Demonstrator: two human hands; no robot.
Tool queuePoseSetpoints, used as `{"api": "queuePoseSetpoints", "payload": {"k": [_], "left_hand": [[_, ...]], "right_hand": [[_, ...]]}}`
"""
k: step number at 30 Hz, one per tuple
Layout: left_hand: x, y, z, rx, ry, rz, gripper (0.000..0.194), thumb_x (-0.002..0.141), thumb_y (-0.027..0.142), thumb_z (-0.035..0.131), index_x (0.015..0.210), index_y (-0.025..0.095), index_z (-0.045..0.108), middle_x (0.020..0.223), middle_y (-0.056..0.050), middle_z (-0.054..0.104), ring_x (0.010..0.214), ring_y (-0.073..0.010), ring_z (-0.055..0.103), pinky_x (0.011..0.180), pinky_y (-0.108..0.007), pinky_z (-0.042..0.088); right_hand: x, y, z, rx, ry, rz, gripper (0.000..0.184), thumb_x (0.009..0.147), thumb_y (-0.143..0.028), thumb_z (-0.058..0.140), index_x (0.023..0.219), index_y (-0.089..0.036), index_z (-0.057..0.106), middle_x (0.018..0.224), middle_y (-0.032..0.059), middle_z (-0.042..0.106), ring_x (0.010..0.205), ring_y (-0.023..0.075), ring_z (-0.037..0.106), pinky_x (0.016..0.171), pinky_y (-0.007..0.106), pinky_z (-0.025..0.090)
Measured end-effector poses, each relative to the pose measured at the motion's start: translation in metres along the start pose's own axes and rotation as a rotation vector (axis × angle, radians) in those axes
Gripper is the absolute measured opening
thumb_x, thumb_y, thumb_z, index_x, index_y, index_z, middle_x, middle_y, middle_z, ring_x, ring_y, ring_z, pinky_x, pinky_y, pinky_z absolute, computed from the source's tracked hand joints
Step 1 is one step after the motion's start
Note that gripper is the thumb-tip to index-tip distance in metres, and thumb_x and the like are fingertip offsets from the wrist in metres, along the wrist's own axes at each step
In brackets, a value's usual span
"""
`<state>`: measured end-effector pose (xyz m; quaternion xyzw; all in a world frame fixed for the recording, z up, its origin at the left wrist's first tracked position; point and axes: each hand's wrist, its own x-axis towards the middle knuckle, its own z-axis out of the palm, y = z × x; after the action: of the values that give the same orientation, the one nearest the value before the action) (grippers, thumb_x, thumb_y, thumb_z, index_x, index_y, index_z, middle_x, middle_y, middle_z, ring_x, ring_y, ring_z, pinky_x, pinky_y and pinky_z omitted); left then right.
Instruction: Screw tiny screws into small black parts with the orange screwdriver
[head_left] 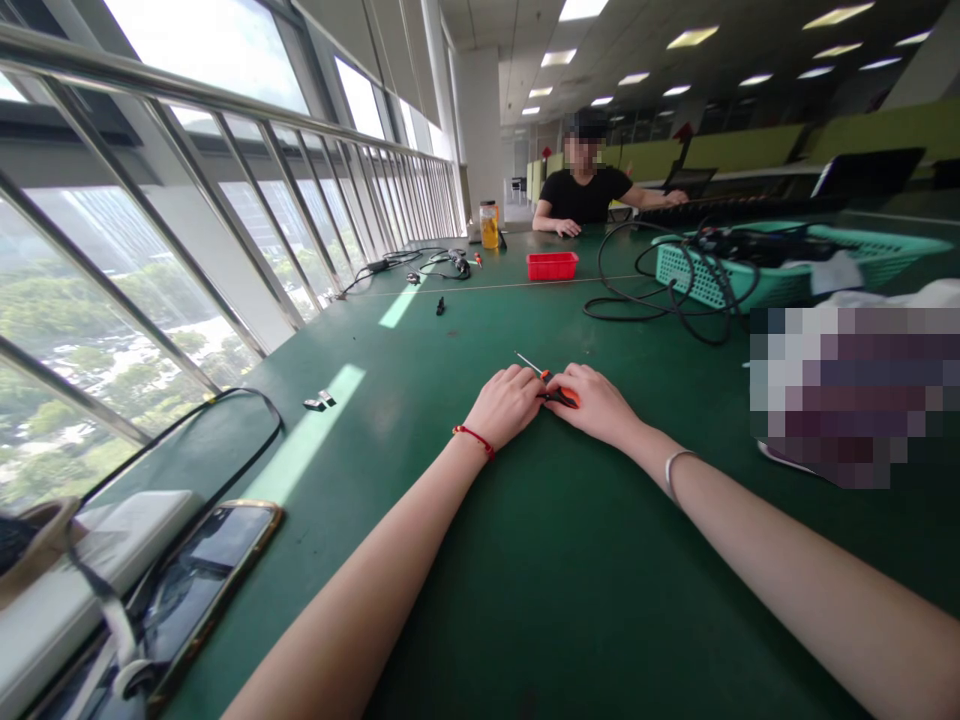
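My left hand (pixel 508 407) and my right hand (pixel 595 402) meet over the green tabletop, fingertips almost touching. From between them a screwdriver (pixel 528 363) with a thin metal shaft and orange on its handle points away to the upper left. An orange-and-black handle (pixel 564 398) shows under the fingers of my right hand, which is closed around it; I cannot tell whether it belongs to a second tool. My left hand is closed too, its fingers curled down against the black end of that handle. What lies under its fingers is hidden.
A red tray (pixel 553 266) stands ahead, near a co-worker (pixel 581 190) seated across the green table (pixel 465 560). Cables trail from a turquoise basket (pixel 795 285) at right. A phone (pixel 217 570), small black pieces (pixel 319 401) and a metal railing (pixel 225 110) are at left.
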<state>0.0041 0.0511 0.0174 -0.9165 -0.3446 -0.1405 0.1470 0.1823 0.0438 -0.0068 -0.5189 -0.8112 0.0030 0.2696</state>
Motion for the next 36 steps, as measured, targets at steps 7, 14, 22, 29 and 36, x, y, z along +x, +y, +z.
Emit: {"api": "queuePoseSetpoints", "payload": {"k": [7, 14, 22, 29, 36], "left_hand": [[-0.002, 0.002, -0.002, -0.025, 0.099, -0.014, 0.021, 0.09, 0.024, 0.044, 0.091, 0.015, 0.063, 0.09, -0.008, 0.061, 0.085, -0.0194, 0.052, 0.075, -0.032, 0.041], [-0.02, 0.021, -0.009, -0.156, 0.021, 0.035, 0.018, 0.088, 0.025, 0.05, 0.09, 0.018, 0.066, 0.088, -0.005, 0.063, 0.083, -0.0177, 0.053, 0.075, -0.03, 0.044], [-0.019, 0.019, -0.004, -0.403, 0.033, -0.185, 0.012, 0.082, 0.019, 0.059, 0.085, 0.02, 0.07, 0.089, -0.003, 0.065, 0.086, -0.0173, 0.056, 0.079, -0.029, 0.048], [-0.021, 0.017, -0.002, -0.513, 0.046, -0.255, 0.013, 0.079, 0.019, 0.06, 0.087, 0.019, 0.071, 0.089, -0.003, 0.065, 0.086, -0.0177, 0.058, 0.082, -0.031, 0.049], [-0.036, 0.014, -0.008, -0.549, 0.092, -0.397, 0.012, 0.073, 0.022, 0.065, 0.084, 0.018, 0.068, 0.083, -0.003, 0.063, 0.08, -0.017, 0.059, 0.074, -0.031, 0.051]], "right_hand": [[0.001, 0.001, 0.001, 0.004, 0.016, 0.005, 0.009, 0.079, -0.027, 0.059, 0.086, -0.023, 0.063, 0.081, 0.0041, 0.053, 0.081, 0.0204, 0.051, 0.073, 0.033, 0.041], [0.001, 0.0, -0.001, 0.016, 0.015, 0.022, 0.011, 0.079, -0.029, 0.058, 0.086, -0.022, 0.063, 0.083, 0.0046, 0.052, 0.083, 0.0202, 0.052, 0.074, 0.032, 0.041], [0.0, -0.003, -0.003, 0.05, 0.029, 0.038, 0.013, 0.074, -0.022, 0.056, 0.086, -0.022, 0.061, 0.085, 0.0046, 0.054, 0.086, 0.0214, 0.053, 0.077, 0.033, 0.042], [-0.01, -0.006, -0.01, 0.143, 0.076, 0.054, 0.011, 0.072, -0.014, 0.049, 0.079, -0.021, 0.054, 0.088, 0.0026, 0.052, 0.075, 0.015, 0.055, 0.068, 0.027, 0.043], [-0.028, -0.015, -0.018, 0.13, 0.015, 0.063, 0.008, 0.076, -0.019, 0.053, 0.082, -0.022, 0.057, 0.088, 0.0029, 0.051, 0.076, 0.0159, 0.054, 0.07, 0.029, 0.043]]}}
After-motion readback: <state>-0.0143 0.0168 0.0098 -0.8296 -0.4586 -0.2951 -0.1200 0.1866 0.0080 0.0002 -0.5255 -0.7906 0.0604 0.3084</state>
